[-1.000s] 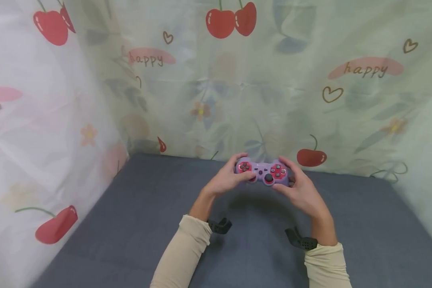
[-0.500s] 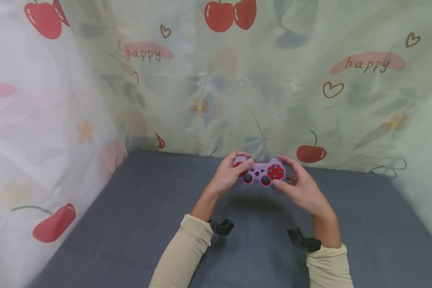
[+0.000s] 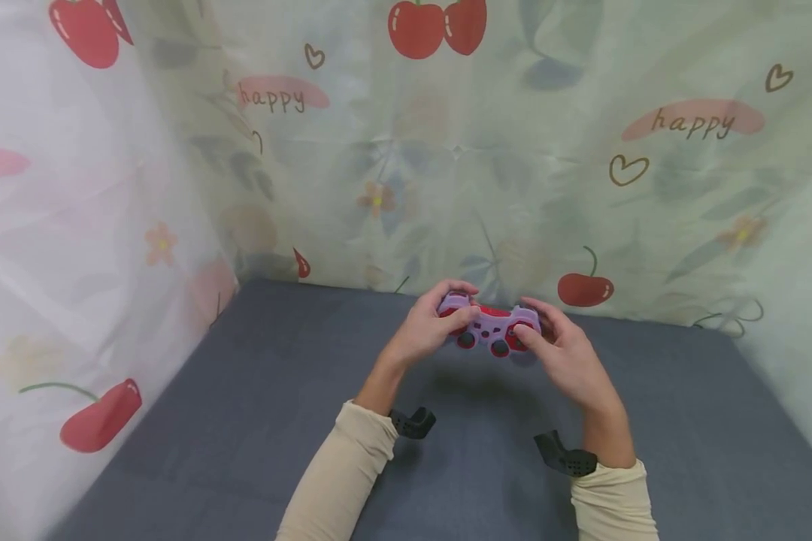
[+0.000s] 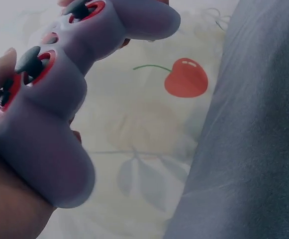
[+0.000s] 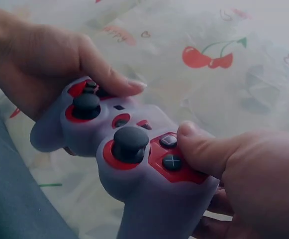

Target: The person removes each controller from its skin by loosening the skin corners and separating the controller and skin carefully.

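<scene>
Between both hands, raised over the grey cloth, is a purple game controller [image 3: 490, 321] with red panels and two black thumbsticks. The left hand [image 3: 428, 323] grips its left side, thumb lying across the directional pad area and fingers wrapped over the back edge. The right hand [image 3: 568, 353] holds the other side, its thumb on the red button panel. In the right wrist view, the right thumb [image 5: 204, 144] rests beside the square and cross buttons [image 5: 171, 162]. The left wrist view shows the controller's rounded grip [image 4: 54, 154] against the left palm.
A dark grey cloth [image 3: 277, 391] covers the table surface. Behind it and at the left hang pale curtains [image 3: 460, 188] printed with cherries, hearts and the word happy. Black wrist mounts [image 3: 414, 423] sit on both forearms, next to beige sleeves.
The left thumb has moved up from the left thumbstick toward the upper left of the controller. The right thumb has shifted up onto the red buttons. The controller's face has tilted.
</scene>
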`<state>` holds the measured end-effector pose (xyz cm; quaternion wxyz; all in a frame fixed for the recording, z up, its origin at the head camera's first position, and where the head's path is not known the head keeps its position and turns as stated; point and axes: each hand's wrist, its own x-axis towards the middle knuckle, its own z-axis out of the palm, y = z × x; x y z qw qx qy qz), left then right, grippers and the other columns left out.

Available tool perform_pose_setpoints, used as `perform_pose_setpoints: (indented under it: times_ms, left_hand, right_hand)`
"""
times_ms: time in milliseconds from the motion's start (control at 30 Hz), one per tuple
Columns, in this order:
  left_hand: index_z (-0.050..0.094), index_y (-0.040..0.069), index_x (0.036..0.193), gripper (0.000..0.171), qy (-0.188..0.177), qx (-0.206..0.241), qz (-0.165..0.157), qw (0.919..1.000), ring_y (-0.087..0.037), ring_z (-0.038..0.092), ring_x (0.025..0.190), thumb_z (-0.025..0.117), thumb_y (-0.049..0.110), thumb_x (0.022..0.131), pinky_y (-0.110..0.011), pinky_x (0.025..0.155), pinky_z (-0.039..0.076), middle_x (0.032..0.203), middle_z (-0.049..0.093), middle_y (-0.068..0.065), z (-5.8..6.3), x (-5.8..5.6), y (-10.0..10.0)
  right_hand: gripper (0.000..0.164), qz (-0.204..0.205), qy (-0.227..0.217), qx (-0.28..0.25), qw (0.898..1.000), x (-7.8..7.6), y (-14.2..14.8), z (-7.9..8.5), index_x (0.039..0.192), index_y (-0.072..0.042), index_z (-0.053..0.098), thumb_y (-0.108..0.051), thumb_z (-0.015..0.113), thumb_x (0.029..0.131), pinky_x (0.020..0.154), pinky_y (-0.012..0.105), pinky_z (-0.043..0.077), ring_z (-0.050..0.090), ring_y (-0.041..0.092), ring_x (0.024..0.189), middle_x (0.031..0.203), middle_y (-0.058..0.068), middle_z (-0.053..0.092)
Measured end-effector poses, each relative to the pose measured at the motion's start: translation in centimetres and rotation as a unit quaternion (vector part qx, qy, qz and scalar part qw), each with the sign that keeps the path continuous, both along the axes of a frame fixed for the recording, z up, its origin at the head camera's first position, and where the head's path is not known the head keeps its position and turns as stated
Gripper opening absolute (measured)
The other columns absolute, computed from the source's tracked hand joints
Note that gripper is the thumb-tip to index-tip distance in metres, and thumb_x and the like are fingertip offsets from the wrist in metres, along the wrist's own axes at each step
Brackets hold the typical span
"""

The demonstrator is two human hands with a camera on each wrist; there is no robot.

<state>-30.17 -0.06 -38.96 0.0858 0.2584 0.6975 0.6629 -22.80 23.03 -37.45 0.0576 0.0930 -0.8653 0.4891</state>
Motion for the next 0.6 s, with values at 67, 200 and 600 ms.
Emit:
perform_pose_setpoints:
  times_ms: [67, 200, 600]
  left_hand:
    - [0.059, 0.021, 0.131, 0.035, 0.007, -0.011, -0.003, 0.9999, -0.020, 0.064, 0.088, 0.069, 0.028, 0.098, -0.029, 0.078, 0.058, 0.118, 0.063, -0.011, 0.2, 0.1, -0.1]
    - [0.058, 0.029, 0.132, 0.041, 0.014, -0.044, 0.008, 0.9989, -0.021, 0.068, 0.088, 0.071, 0.039, 0.095, -0.033, 0.080, 0.059, 0.111, 0.068, -0.007, 0.3, 0.3, -0.2]
    - [0.066, 0.022, 0.103, 0.026, 0.072, -0.010, 0.098, 0.9926, -0.016, 0.064, 0.072, 0.075, 0.043, 0.090, -0.032, 0.064, 0.057, 0.095, 0.069, -0.003, 0.0, 1.2, 1.3]
  right_hand:
    - [0.061, 0.004, 0.015, -0.001, 1.000, 0.0, -0.1, 0.1, 0.155, -0.012, 0.039, -0.033, 0.061, 0.103, 0.086, 0.011, 0.051, 0.062, 0.030, 0.118, 0.139, 0.019, 0.062]
    - [0.059, 0.011, 0.034, -0.005, 0.999, 0.1, -0.2, 0.4, 0.154, -0.011, 0.041, -0.028, 0.064, 0.102, 0.087, 0.010, 0.051, 0.062, 0.030, 0.119, 0.138, 0.018, 0.061]
    - [0.059, 0.037, 0.046, -0.018, 0.998, 1.0, -0.2, 1.3, 0.150, -0.009, 0.042, -0.018, 0.068, 0.099, 0.089, 0.011, 0.053, 0.063, 0.003, 0.107, 0.134, 0.016, 0.061]
